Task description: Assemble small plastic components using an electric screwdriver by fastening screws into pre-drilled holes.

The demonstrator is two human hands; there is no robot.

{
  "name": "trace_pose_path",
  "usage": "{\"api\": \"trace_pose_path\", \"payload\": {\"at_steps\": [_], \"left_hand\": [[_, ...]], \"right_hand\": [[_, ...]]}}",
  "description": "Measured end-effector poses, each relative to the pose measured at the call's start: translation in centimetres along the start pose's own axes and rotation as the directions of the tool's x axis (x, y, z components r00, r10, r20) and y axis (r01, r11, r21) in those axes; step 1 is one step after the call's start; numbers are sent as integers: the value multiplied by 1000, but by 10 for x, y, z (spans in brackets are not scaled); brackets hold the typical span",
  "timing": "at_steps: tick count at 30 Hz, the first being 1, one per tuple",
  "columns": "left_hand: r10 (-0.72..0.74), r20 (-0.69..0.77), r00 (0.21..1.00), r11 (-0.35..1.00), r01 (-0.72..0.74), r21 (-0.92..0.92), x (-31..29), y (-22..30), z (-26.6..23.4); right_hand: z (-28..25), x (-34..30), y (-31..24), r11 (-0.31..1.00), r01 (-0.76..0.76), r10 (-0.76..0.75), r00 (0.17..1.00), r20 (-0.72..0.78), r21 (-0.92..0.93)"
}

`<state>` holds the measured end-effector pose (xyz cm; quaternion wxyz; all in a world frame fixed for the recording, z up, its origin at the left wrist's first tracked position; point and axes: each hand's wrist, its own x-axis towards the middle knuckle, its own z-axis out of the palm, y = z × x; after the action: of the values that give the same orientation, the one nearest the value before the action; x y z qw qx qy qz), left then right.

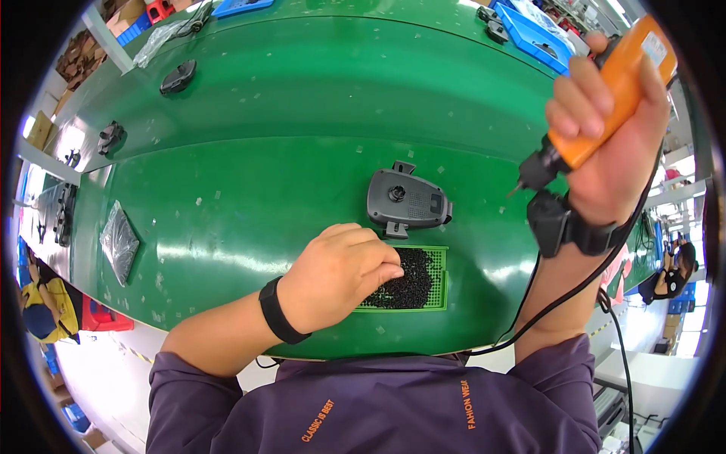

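Note:
My right hand [605,113] is raised at the right, wrapped round an orange electric screwdriver [616,94] whose bit points down and left over the bench. My left hand [340,265] is over a shallow green perforated tray [441,303]. Its thumb and fingers are pinched together; what they hold, if anything, is too small to see. A heap of tiny black pieces that look like screws [408,284] fills much of the tray. Just beyond it, a dark grey plastic device [408,200] lies on the green bench, with a round knob on top and a bracket at either side.
A clear plastic bag [119,242] lies on the left of the bench [249,197]. More dark devices [178,77] sit farther back. Blue trays [529,38] stand at the far edge. The screwdriver's black cable [560,310] runs down past my right forearm. Other people [49,303] are at both sides.

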<state>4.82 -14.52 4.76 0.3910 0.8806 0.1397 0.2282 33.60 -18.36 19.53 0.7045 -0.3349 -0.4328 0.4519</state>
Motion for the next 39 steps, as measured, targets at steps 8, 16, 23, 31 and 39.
{"api": "trace_pose_path", "payload": {"at_steps": [8,16,23,31,39], "left_hand": [[-171,-134,976,969,143,-201,3,7,-22],[-1,-242,970,997,-18,-74,3,0,-31],[28,-232,972,1000,-28,3,1,6,-40],[44,-207,977,999,-47,-10,2,6,-51],[-191,-12,982,981,191,40,27,-5,-76]], "right_hand": [[52,-39,45,988,135,-153,939,307,79],[68,-43,71,989,120,-136,963,231,81],[71,-38,85,985,127,-159,934,320,119],[81,-40,79,983,144,-173,932,318,113],[94,-28,91,992,121,-122,992,34,46]]}}
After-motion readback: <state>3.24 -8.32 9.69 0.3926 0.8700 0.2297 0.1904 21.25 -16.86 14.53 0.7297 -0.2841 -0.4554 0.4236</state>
